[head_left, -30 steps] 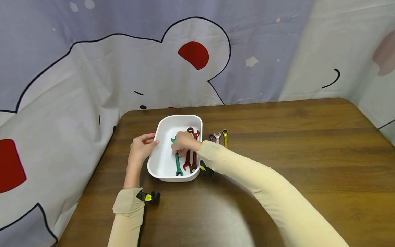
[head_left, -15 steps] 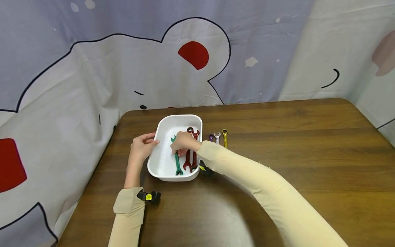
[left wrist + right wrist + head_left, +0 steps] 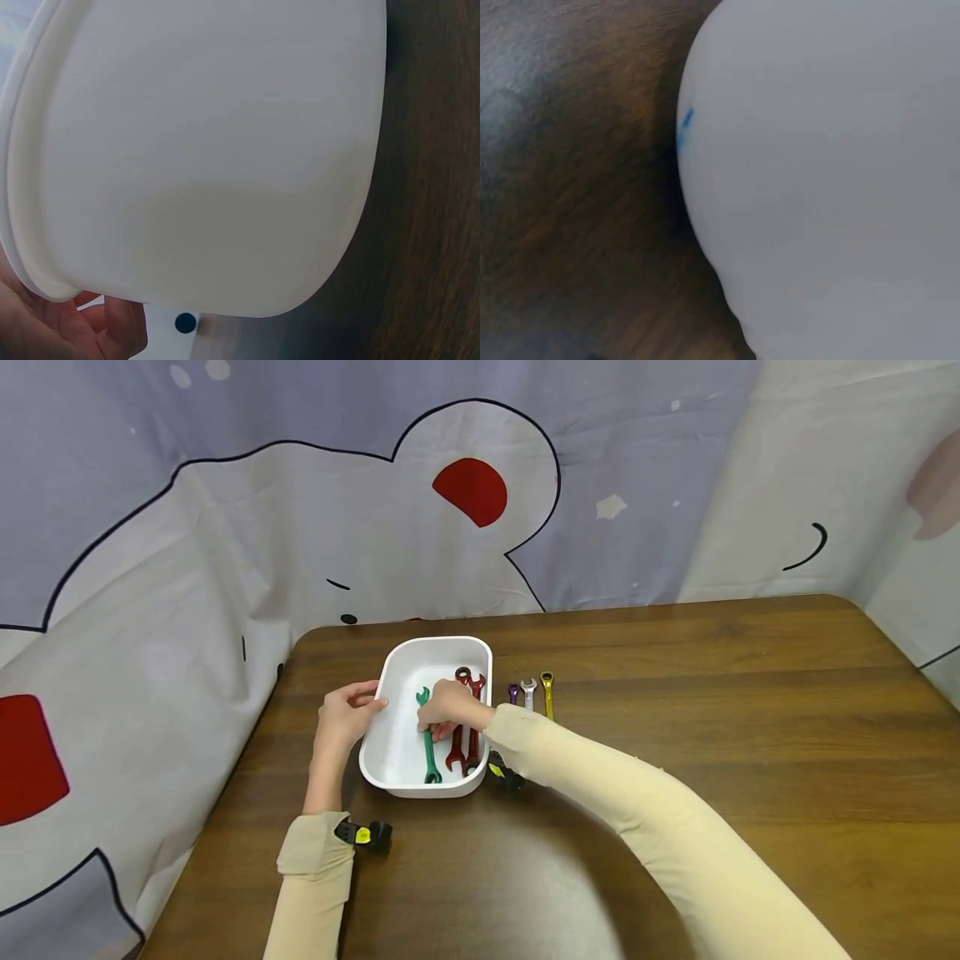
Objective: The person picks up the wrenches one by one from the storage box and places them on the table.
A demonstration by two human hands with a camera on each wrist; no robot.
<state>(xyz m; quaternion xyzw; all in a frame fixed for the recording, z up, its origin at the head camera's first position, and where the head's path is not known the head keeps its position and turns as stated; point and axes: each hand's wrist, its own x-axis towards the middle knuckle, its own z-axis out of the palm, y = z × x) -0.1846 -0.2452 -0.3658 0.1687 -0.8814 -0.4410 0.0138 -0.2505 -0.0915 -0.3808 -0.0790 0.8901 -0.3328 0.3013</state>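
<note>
A white plastic bin (image 3: pixel 397 752) stands on the table, several wrenches in it. At its left side my left hand (image 3: pixel 343 718) holds the rim, thumb over the edge and the other fingers outside; the left wrist view shows those fingers (image 3: pixel 124 326) below the rim. Inside the bin my right hand (image 3: pixel 450 706) pinches a green wrench (image 3: pixel 430 752) by its middle, its open jaw toward the back. Two red wrenches (image 3: pixel 456 756) lie lengthwise along the right wall, partly covered by this hand. Only the bin's outer wall (image 3: pixel 817 165) and the table fill the right wrist view.
Just right of the bin, a purple wrench (image 3: pixel 513 692), a silver wrench (image 3: pixel 528 689) and a yellow wrench (image 3: pixel 547 693) lie side by side, partly behind the right sleeve. A printed curtain (image 3: pixel 630 485) hangs behind the wooden table (image 3: pixel 750 710).
The green wrench's near end has swung slightly left, and more of its far end shows past my right hand. My left hand stays on the bin's rim.
</note>
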